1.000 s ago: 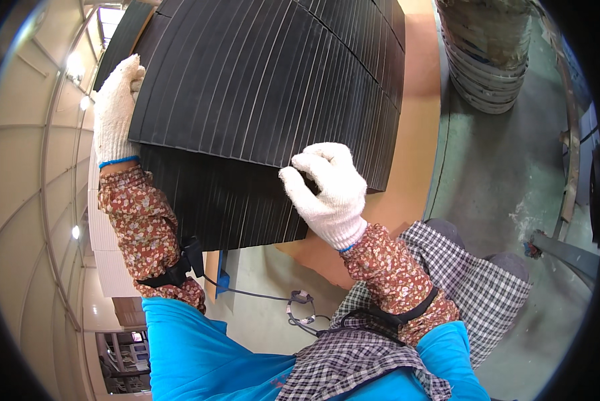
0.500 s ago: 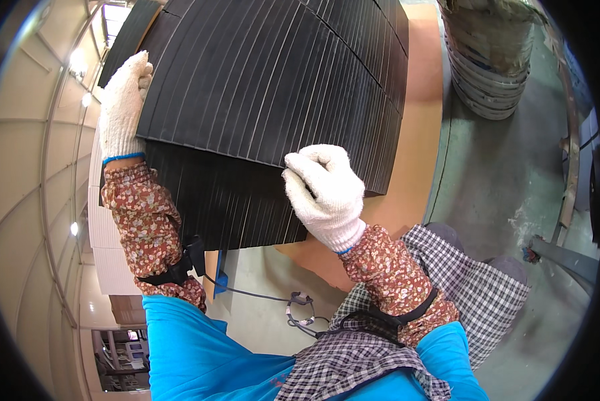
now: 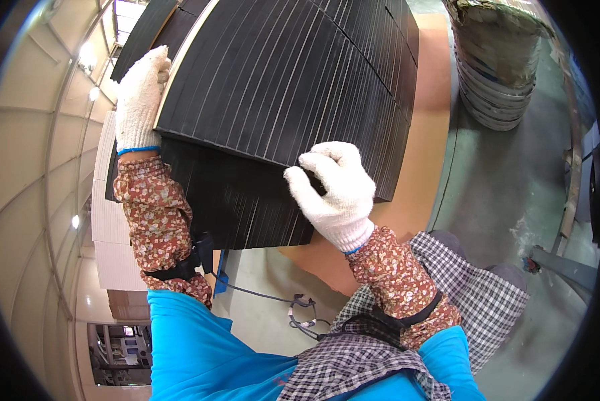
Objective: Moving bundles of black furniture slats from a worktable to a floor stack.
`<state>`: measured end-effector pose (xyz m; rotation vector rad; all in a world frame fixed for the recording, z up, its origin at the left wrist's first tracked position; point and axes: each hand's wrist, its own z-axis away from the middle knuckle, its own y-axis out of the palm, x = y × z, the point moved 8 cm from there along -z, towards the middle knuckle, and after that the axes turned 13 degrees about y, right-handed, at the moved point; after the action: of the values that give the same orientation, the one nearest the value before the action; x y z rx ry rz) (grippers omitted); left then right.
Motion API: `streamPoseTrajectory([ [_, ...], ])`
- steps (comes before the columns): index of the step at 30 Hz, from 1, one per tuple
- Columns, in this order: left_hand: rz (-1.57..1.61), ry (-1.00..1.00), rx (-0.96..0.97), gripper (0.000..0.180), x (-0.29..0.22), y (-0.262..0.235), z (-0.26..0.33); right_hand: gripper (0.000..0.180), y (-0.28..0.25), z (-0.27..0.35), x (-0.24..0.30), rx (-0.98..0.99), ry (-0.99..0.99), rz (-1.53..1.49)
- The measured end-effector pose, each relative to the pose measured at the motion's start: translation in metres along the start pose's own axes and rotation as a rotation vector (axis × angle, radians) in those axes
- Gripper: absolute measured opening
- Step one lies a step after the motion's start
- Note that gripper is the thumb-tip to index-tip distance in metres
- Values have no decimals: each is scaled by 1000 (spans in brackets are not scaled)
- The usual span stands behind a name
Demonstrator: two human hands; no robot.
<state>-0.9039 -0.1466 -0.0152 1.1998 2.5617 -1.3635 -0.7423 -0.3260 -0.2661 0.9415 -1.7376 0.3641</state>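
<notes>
Both my hands wear white knitted gloves with blue cuffs. My left hand (image 3: 141, 100) lies along the left side of a big stack of black boards (image 3: 266, 87), its fingers stretched up the edge and their tips partly hidden. Thin pale lines run between the boards, and a pale strip shows at the left edge. Over the near edge of the upper layer is my right hand (image 3: 340, 197), fingers bent and the thumb apart from them, with nothing visible between. Whether its fingertips touch the boards I cannot tell. A lower black layer (image 3: 240, 200) sits beneath.
A brown sheet (image 3: 420, 113) lies under the stack and sticks out at the right. Beyond it stands a tall wrapped bundle (image 3: 497, 73). A grey metal post (image 3: 564, 267) is at the far right. Pale stacked sheets (image 3: 112, 234) are at left. A dark cable (image 3: 246, 292) hangs from my left wrist.
My right thumb and fingers have spread apart from a closer pinch. The view has shifted slightly, and a pale strip now shows along the stack's left edge beside my left hand.
</notes>
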Motion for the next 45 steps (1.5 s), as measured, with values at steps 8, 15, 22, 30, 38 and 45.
streamPoseTrajectory([
  [8, -77, -49, 6, 46, 2, 1, 0, 19, 1, -2, 5, -20, -32, -36],
  [15, -207, -31, 53, 43, 0, 0, -3, 28, 6, 0, 13, 9, -140, -18],
  [22, -347, 86, 123, 36, 3, 2, -6, 20, 6, -5, 17, 39, -42, -45],
  [30, -493, 209, 189, 30, 7, 3, -7, 19, 5, -9, 20, 24, -27, -44],
  [38, -585, 304, 192, 29, -9, 9, -4, 27, 9, -10, 31, 33, -133, -55],
  [45, -153, 374, 96, 37, 6, -1, -14, 22, 9, -14, 38, 43, -88, -87],
])
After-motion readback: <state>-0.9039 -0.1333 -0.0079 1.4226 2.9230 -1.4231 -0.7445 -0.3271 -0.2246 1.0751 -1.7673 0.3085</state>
